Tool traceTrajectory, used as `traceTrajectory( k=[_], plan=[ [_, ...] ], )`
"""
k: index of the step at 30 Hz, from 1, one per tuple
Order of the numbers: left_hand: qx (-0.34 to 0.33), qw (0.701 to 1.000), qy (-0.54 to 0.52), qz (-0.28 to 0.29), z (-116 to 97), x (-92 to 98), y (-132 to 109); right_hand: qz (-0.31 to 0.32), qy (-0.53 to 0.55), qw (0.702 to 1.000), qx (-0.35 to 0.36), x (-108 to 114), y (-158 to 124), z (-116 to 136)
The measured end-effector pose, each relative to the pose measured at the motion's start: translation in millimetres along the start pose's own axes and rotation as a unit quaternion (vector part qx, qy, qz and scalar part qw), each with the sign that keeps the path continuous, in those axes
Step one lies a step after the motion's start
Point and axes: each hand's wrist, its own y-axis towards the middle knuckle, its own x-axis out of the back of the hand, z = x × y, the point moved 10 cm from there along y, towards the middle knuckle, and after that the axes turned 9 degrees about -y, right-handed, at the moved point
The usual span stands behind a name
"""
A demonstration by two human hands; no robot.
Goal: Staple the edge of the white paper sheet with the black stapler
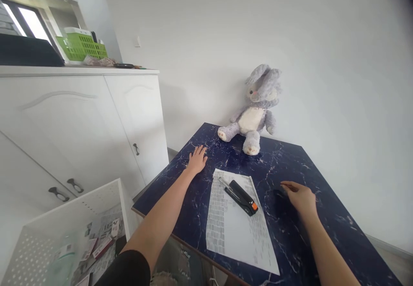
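2 bare hands work at the blue marbled tabletop (pixel 290 161), and we find 1 black stapler (pixel 241 198) with an orange end lying between them, on the upper half of 1 printed sheet (pixel 237 234). A slim metal part, probably its staple channel, sticks out past the black body toward the sheet's top left corner. We take the stapler to rest there because the spot is within easy reach of either hand.

The left hand (pixel 197 160) lies palm down beside the sheet, its fingers spread apart and gripping nothing that we can see; we judge it is placed there for support. The right hand (pixel 301 198) is on the other side, thumb and index fingertip drawn close as in a fine pinch; we cannot tell whether they meet or clamp something tiny.

We count 1 plush rabbit (pixel 253 118), seated near the wall, likely set back to leave working room. To the left we see 1 white cabinet (pixel 135 105) with 3 dark handles (pixel 75 186) in view, 1 green basket (pixel 75 47) on top, and 1 white perforated bin (pixel 35 243) holding at least 3 small boxes (pixel 103 247).
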Motion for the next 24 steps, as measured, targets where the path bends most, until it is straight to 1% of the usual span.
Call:
traceTrajectory(
  k=[1,3,4,6,7,9,11,12,13,14,15,16,17,18,20,21,22,23,24],
  plan=[
    [0.01,0.999,0.022,0.031,7.8,-9.4,0.9,0.005,-0.001,1.0,-0.026,-0.9,2.4,-14.6],
    [0.008,0.997,0.04,0.066,14.2,-23.5,-0.1,0.017,-0.006,0.998,-0.066,-5.7,4.9,-34.1],
    [-0.002,0.997,0.039,0.067,13.5,-26.7,-0.5,0.022,-0.005,0.997,-0.078,-8.7,5.9,-39.0],
    [-0.018,0.999,0.021,0.04,10.9,-24.3,0.1,0.022,0.006,0.996,-0.081,-12.4,7.9,-38.9],
    [-0.023,0.999,0.009,0.022,10.0,-21.0,0.9,0.01,0.006,0.997,-0.078,-10.8,8.2,-34.8],
    [-0.025,1.0,-0.012,-0.005,8.9,-14.4,2.7,-0.053,-0.016,0.997,-0.053,3.0,4.5,-15.8],
    [-0.034,0.999,-0.038,-0.018,4.5,-10.0,4.2,-0.125,-0.036,0.991,-0.007,20.4,-8.2,18.1],
    [-0.044,0.997,-0.062,-0.025,-0.1,-8.3,4.2,-0.141,-0.028,0.989,0.022,24.8,-17.1,39.3],
    [-0.053,0.993,-0.098,-0.034,-5.2,-6.6,3.6,-0.122,0.004,0.991,0.052,22.1,-25.8,61.3],
    [-0.058,0.987,-0.146,-0.041,-10.4,-5.9,2.2,-0.079,0.05,0.992,0.086,14.4,-35.2,84.8],
    [-0.057,0.976,-0.204,-0.042,-15.2,-7.2,0.3,-0.015,0.086,0.987,0.136,2.1,-46.8,111.8],
    [-0.047,0.961,-0.27,-0.036,-19.1,-11.0,-2.1,0.053,0.101,0.976,0.185,-11.5,-60.9,137.8],
    [-0.03,0.94,-0.339,-0.021,-22.4,-17.7,-5.0,0.107,0.1,0.963,0.225,-23.7,-75.7,159.0],
    [-0.006,0.915,-0.404,0.001,-25.6,-26.7,-8.3,0.147,0.087,0.952,0.256,-33.8,-89.3,174.9],
    [0.044,0.862,-0.503,0.045,-31.8,-44.7,-16.0,0.179,0.052,0.94,0.285,-46.7,-107.2,191.2],
    [0.062,0.844,-0.53,0.062,-35.1,-51.0,-19.4,0.184,0.042,0.938,0.291,-50.3,-112.0,194.3],
    [0.07,0.836,-0.539,0.077,-38.9,-54.2,-21.8,0.188,0.039,0.936,0.294,-52.7,-114.9,195.7],
    [0.065,0.839,-0.533,0.089,-43.5,-53.9,-23.2,0.193,0.042,0.935,0.295,-54.3,-116.6,196.1],
    [0.046,0.85,-0.515,0.097,-49.3,-50.5,-23.7,0.199,0.046,0.933,0.297,-55.3,-117.3,196.0]
  ],
)
